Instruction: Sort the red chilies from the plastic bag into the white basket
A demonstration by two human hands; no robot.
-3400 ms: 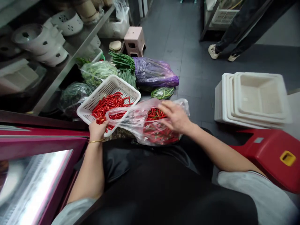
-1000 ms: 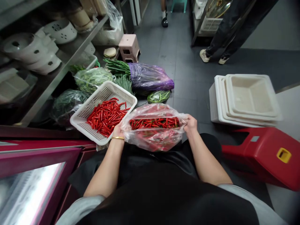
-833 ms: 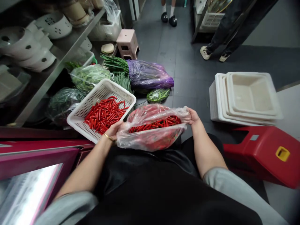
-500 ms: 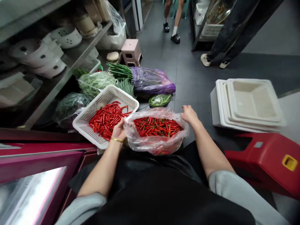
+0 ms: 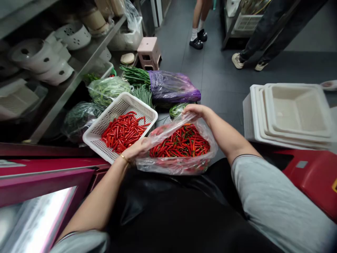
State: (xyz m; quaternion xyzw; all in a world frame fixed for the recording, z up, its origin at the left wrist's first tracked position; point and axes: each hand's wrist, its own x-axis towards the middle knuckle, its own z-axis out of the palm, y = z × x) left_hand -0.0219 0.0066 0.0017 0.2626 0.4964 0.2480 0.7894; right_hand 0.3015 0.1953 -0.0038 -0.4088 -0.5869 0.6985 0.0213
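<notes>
A clear plastic bag (image 5: 168,166) full of red chillies (image 5: 181,142), some with green stems, stands open in front of my lap. My left hand (image 5: 137,149) is closed on the bag's left rim; its fingertips are partly hidden by the plastic. At the far rim, my right hand (image 5: 196,110) pinches the plastic and pulls it into a taut band running toward the left hand. Just left of the bag, a white perforated basket (image 5: 94,137) sits tilted, with a heap of red chillies (image 5: 122,131) without visible stems inside.
Beyond lie a purple-wrapped bundle of greens (image 5: 175,86), bagged green vegetables (image 5: 109,89) and a pink stool (image 5: 149,51). Stacked white trays (image 5: 297,109) and a red plastic object (image 5: 313,179) are on the right. Shelving (image 5: 79,80) lines the left. Two people's legs (image 5: 198,21) show farther off.
My right hand has moved left and away from me along the bag's rim, stretching the plastic. The left hand has shifted slightly right. A person's legs in the background have moved.
</notes>
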